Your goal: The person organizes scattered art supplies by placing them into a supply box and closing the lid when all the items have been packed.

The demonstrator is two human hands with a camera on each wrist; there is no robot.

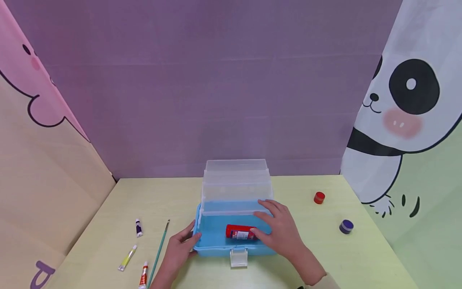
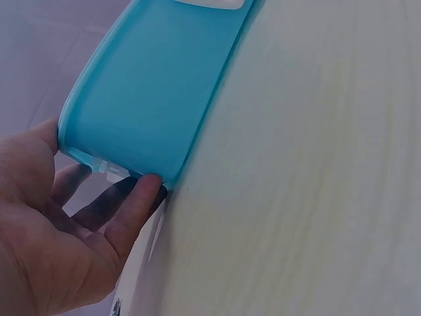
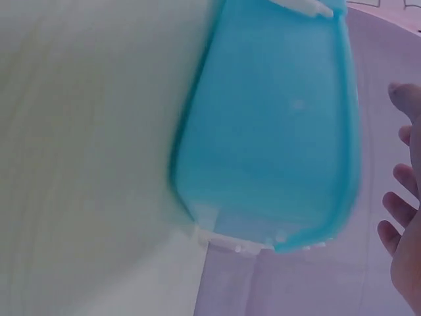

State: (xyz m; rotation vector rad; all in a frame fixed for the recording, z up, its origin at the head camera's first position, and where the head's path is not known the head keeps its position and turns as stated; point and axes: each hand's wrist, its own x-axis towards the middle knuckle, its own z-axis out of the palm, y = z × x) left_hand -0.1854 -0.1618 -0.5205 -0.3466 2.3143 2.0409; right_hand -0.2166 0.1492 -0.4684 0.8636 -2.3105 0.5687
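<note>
A blue plastic box [image 1: 216, 252] with a clear lid [image 1: 236, 176] raised at its back stands on the table; a clear latch [image 1: 238, 258] hangs down its front. My left hand [image 1: 179, 247] grips the box's left end, thumb at the rim and fingers against the outside, as the left wrist view also shows. Inside the box lies a red cylindrical bottle [image 1: 238, 232] with a printed label. Over the box's right part my right hand [image 1: 279, 230] hovers with spread fingers, its thumb near the bottle's right end. In the right wrist view that hand [image 3: 408, 217] holds nothing.
On the left of the table [image 1: 299, 269] lie a purple paint tube [image 1: 138, 228], a yellow one [image 1: 127, 258], an orange-red one [image 1: 143, 276] and a teal paintbrush [image 1: 159, 251]. A red-lidded jar [image 1: 319, 197] and a dark blue-lidded jar [image 1: 346, 226] stand on the right. Cloth walls surround the table.
</note>
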